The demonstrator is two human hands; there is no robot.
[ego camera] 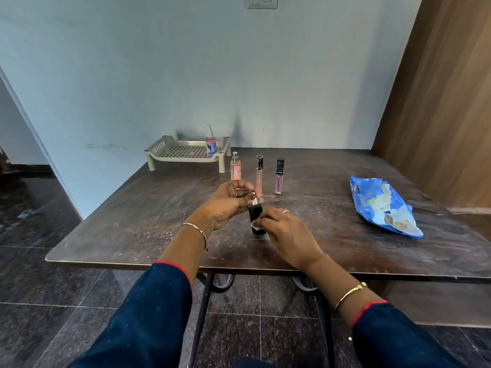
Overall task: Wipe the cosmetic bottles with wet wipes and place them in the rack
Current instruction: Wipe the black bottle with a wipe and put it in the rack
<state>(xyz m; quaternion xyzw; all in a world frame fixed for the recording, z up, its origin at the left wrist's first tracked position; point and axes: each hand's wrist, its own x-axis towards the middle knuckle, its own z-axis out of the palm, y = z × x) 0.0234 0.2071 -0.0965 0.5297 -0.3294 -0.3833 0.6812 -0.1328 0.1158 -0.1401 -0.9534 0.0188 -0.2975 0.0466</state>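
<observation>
At frame centre, the left hand [228, 201] grips a square black bottle's [255, 216] gold cap; the right hand [288, 232] pinches a white wipe [255, 223] against its glossy side, above the scuffed worktop [132, 224]. Perforated beige rack [183, 152] upper left.

Glossy black bottle [255, 219] w/ shiny metal collar sitting between hands; scuffed matt wood table [132, 221] lying under them; crinkly plastic pack [382, 205] right.

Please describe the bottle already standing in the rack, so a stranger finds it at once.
At the table's far left corner stands a beige rack. On its right side is the spray bottle: pinkish, blue-and-white label, the only one inside.
</observation>
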